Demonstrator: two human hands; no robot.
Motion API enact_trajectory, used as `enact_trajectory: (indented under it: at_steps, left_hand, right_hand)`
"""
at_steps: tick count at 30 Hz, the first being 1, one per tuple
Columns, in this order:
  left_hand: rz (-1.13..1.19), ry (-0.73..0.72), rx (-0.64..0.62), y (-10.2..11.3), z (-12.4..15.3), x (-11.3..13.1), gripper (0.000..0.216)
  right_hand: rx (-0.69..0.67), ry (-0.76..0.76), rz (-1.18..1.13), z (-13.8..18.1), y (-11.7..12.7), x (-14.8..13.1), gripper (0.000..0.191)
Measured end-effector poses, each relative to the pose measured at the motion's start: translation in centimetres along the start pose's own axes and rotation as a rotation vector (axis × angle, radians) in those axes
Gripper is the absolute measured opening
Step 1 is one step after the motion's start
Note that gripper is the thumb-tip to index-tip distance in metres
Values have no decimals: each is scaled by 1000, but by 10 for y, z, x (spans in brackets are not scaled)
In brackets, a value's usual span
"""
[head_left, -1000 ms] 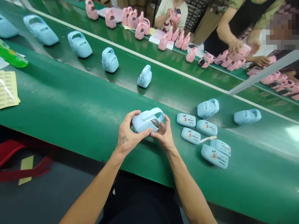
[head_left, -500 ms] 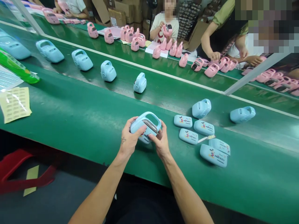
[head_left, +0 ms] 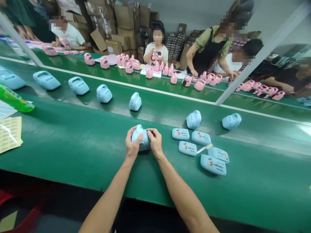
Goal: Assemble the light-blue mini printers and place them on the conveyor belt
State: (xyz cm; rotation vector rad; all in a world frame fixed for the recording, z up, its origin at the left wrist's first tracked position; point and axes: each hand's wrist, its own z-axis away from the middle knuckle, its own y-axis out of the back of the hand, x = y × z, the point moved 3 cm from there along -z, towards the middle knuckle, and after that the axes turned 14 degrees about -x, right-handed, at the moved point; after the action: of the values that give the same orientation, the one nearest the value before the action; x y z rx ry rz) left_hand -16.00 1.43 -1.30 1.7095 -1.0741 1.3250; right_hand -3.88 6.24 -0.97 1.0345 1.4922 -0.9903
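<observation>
My left hand (head_left: 131, 145) is wrapped round a light blue plastic case with a loop handle (head_left: 143, 142), thumb across its near side. The case is turned so that the handle is seen end-on, just above the bench. My right hand (head_left: 156, 141) is closed at the right side of the same case, finger and thumb together at its edge; the exact fingertip contact is hard to make out. To the right lie several light blue panels printed with a cartoon mouse and "Mickey" (head_left: 187, 148). A small pale strip (head_left: 204, 149) lies among them.
Beyond my hands, several blue handled cases (head_left: 78, 86) stand spaced along a green belt (head_left: 160, 113). Yellow sticker sheets (head_left: 11, 134) and a green bottle-like pack (head_left: 14, 98) are at the left. Across the line, people work over pink cases (head_left: 149, 73); a metal post (head_left: 233, 82) rises at right.
The case has been turned from its printed, dark-windowed face to a handle-end view. My right hand has shifted to its right edge. The head view has tilted up, showing more background.
</observation>
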Motion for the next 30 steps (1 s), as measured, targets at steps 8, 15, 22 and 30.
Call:
enact_trajectory:
  at_steps: [8,15,22,30]
  left_hand:
    - [-235,-108,-73,1,8,16,41]
    - [-252,-40,66,-16,21,12,26]
    - [-212,-42,190,-32,30,9,19]
    - [484,30,172,8,20,-6,43]
  right_hand:
    - [97,44,-61,-3,-13,-8,23]
    - [70,-45,-96,-7,-1,18,39]
    - [21,-33,-131,-8,6,24,39]
    - [-87,-95,-180,7,15,26,51]
